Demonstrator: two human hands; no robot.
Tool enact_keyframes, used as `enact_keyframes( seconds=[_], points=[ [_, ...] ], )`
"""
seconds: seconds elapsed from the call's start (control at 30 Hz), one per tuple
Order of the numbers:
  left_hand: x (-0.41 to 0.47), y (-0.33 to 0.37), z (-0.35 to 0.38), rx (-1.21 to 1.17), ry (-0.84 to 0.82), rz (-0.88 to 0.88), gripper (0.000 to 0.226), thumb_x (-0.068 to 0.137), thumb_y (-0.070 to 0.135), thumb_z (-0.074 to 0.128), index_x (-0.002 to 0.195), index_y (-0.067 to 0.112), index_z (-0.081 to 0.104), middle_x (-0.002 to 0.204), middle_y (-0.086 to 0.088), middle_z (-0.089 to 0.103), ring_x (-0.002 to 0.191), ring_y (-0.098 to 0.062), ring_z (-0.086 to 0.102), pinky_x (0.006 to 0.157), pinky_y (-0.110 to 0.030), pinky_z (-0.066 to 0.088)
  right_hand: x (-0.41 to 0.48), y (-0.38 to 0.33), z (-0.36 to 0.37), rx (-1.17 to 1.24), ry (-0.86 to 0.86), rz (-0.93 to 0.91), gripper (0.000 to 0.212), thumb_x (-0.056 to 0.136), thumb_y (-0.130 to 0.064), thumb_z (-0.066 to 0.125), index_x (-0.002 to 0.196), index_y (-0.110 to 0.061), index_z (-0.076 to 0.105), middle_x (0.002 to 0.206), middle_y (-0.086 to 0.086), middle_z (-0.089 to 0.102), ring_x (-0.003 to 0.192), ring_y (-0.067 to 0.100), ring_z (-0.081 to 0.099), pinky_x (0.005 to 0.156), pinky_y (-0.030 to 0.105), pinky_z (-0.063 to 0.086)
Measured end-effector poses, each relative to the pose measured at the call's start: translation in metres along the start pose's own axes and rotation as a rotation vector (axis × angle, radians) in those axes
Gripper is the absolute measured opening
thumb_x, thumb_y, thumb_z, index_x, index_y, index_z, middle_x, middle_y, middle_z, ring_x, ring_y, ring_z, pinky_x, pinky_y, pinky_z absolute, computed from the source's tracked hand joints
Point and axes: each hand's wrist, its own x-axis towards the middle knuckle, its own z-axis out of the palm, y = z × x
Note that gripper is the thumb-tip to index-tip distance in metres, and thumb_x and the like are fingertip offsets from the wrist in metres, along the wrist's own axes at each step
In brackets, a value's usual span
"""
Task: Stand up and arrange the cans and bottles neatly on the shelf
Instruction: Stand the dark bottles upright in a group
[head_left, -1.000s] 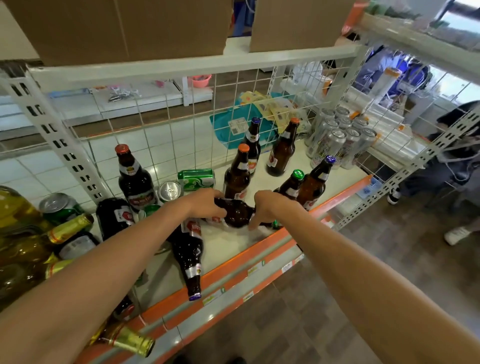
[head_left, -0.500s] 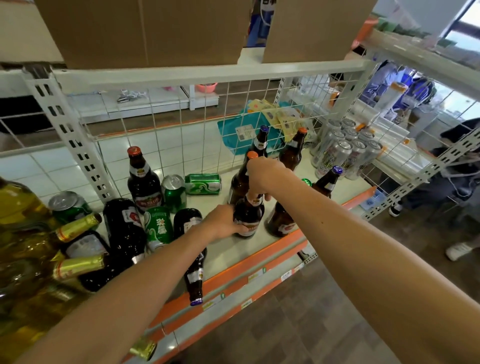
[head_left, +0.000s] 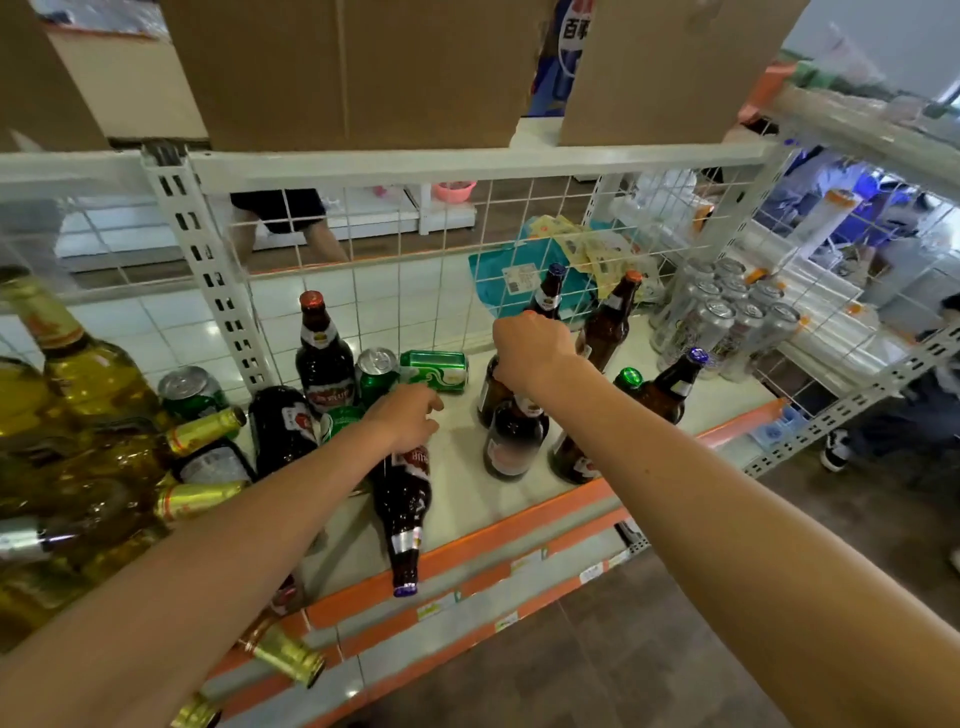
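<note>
Shelf (head_left: 460, 470) crowded with green cans (head_left: 434, 370); right hand (head_left: 531, 347) clamps the neck of an upright brown bottle (head_left: 511, 441), left hand (head_left: 410, 418) slack over a fallen bottle (head_left: 405, 499)

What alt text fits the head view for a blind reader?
A person's right hand grips the top of an upright brown glass bottle on a white shelf; the left hand hovers above a fallen dark glass bottle.

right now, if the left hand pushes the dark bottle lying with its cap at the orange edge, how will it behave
Likely rolls: the dark bottle lies on its round side on the smooth shelf. Its cap reaches the orange edge, so it might slip off. Looks like glass: probably heavy, breakable.
</note>
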Motion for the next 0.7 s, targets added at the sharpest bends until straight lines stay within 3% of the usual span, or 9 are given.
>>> enact_keyframes(
  seconds=[0.2,0.37,0.47,0.57,0.7],
  points=[
    [-0.038,-0.018,0.006,0.031,0.089,-0.063,0.034,0.094,0.018,0.062,0.128,0.016,0.065,0.131,-0.005,0.061,0.115,-0.025,0.058,0.098,-0.039,0.048,-0.019,-0.025,0.025,0.065,0.050,-0.177,0.026,0.093,-0.012,0.057,0.119,-0.012,0.061,0.119,0.010,0.064,0.112,0.031,0.060,0.078,0.035,0.045],
    [-0.055,-0.032,0.006,0.102,0.045,-0.059,0.043,0.091,0.012,0.064,0.132,0.020,0.062,0.134,-0.007,0.060,0.121,-0.027,0.056,0.101,-0.040,0.047,-0.043,-0.058,0.071,0.300,-0.165,-0.151,0.032,0.096,-0.030,0.057,0.120,-0.009,0.058,0.122,0.011,0.062,0.112,0.032,0.060,0.075,0.035,0.043],
    [-0.057,-0.036,0.005,0.175,0.031,-0.016,0.051,0.088,0.005,0.061,0.134,0.026,0.060,0.135,-0.006,0.058,0.121,-0.026,0.056,0.100,-0.043,0.047,-0.058,-0.081,0.108,0.681,-0.359,0.016,0.056,0.092,-0.044,0.062,0.126,-0.003,0.044,0.116,0.012,0.060,0.103,0.032,0.062,0.074,0.035,0.045],
    [-0.057,-0.038,0.003,0.286,0.005,0.027,0.056,0.091,0.006,0.057,0.142,0.028,0.051,0.138,-0.005,0.050,0.122,-0.029,0.052,0.099,-0.045,0.046,-0.073,-0.104,0.132,1.013,-0.472,0.248,0.067,0.087,-0.042,0.069,0.124,-0.003,0.030,0.101,0.008,0.056,0.085,0.027,0.063,0.070,0.038,0.053],
    [-0.058,-0.043,0.004,0.459,-0.005,0.080,0.069,0.091,0.012,0.059,0.151,0.032,0.032,0.143,-0.008,0.041,0.122,-0.031,0.049,0.098,-0.046,0.047,-0.084,-0.124,0.146,1.215,-0.436,0.409,0.075,0.081,-0.028,0.078,0.132,0.001,0.032,0.115,0.013,0.056,0.107,0.032,0.063,0.079,0.036,0.055]
  ],
)
